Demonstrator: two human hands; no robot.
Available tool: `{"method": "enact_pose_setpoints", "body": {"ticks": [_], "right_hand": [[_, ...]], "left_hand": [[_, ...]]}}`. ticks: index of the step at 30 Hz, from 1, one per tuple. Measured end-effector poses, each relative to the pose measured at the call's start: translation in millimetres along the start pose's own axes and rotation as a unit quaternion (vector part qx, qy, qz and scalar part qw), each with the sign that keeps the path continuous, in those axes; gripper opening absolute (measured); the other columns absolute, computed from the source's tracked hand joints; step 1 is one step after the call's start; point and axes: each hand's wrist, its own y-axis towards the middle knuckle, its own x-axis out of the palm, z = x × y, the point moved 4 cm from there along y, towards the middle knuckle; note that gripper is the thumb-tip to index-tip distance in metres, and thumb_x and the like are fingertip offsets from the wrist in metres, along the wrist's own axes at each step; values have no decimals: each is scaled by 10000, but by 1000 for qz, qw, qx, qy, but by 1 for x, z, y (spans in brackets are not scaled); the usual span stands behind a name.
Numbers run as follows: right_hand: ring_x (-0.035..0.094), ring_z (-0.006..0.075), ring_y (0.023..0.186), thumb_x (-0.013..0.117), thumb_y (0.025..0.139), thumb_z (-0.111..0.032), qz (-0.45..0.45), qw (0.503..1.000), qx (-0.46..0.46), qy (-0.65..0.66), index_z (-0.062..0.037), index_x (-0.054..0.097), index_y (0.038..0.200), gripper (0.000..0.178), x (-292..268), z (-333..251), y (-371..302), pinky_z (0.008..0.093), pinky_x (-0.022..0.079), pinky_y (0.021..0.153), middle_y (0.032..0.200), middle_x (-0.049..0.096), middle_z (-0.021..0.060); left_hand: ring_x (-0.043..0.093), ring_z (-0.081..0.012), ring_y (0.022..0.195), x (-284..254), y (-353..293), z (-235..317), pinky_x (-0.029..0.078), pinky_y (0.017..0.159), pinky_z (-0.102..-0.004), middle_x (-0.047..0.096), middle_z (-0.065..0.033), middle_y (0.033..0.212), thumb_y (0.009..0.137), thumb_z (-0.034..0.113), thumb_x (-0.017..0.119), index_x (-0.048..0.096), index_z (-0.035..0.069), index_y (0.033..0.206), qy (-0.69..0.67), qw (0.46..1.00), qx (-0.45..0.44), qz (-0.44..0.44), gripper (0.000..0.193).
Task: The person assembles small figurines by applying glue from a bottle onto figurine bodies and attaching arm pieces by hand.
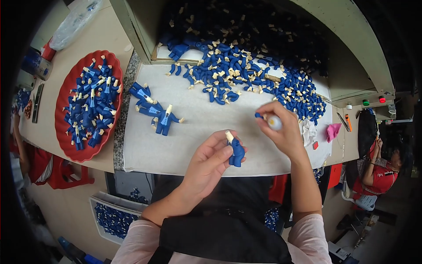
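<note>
Two hands are engaged above the white sheet [198,112] that covers the counter. Left hand [207,161]: thumb and fingers are clamped on a blue figure [237,154], held upright near the sheet's near edge, its cream neck peg pointing up. Right hand [286,128]: fingers are closed about a white bottle [275,123], with a small blue piece [258,115] at the fingertips; whether this is an arm or part of the bottle cannot be told. The two hands are apart. Progress, as judged: the headless figures [92,99] heaped in the red tray [60,119] at left appear done to this stage; at least three bodies [166,119] lie on the sheet, right of the tray, their completeness not confirmed. Outstanding: the figure in hand appears unfinished, and a large pile of loose blue arms [235,66] remains at the far side.
</note>
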Motion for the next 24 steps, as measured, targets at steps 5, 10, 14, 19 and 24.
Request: {"method": "enact_pose_setpoints", "body": {"ticks": [5,10,14,19,24], "right_hand": [[554,109,696,635,660,20,31,978,137,153,-8,588,821,170,-16,-16,-52,204,407,612,756,591,54],[547,118,649,620,665,48,92,964,173,179,10,583,822,166,-22,-23,-79,199,408,593,756,591,76],[553,139,634,639,643,55,116,985,90,94,7,575,803,179,-24,-30,-87,213,416,565,708,575,90],[561,181,604,643,628,67,127,989,63,42,5,573,790,187,-22,-37,-91,232,426,538,708,576,109],[560,188,588,639,625,74,115,990,71,36,8,575,774,175,-21,-42,-88,237,426,528,689,574,110]], "left_hand": [[520,-196,929,3,5,-15,438,775,-283,505,-104,975,832,70,466,434,32,1097,27,999,-27,-22,269],[519,-164,925,14,7,-28,427,795,-270,525,-97,979,813,45,491,454,30,1034,71,996,-58,-16,225],[505,-122,925,18,7,-37,399,813,-240,528,-70,961,799,21,520,452,19,1044,99,994,-39,-25,255],[501,-129,937,24,6,-35,408,801,-232,523,-78,967,796,-5,513,449,-17,1022,133,990,0,-55,235],[499,-123,939,22,4,-34,415,795,-232,513,-81,982,792,-22,511,451,-24,1036,173,982,19,-70,251]]}}
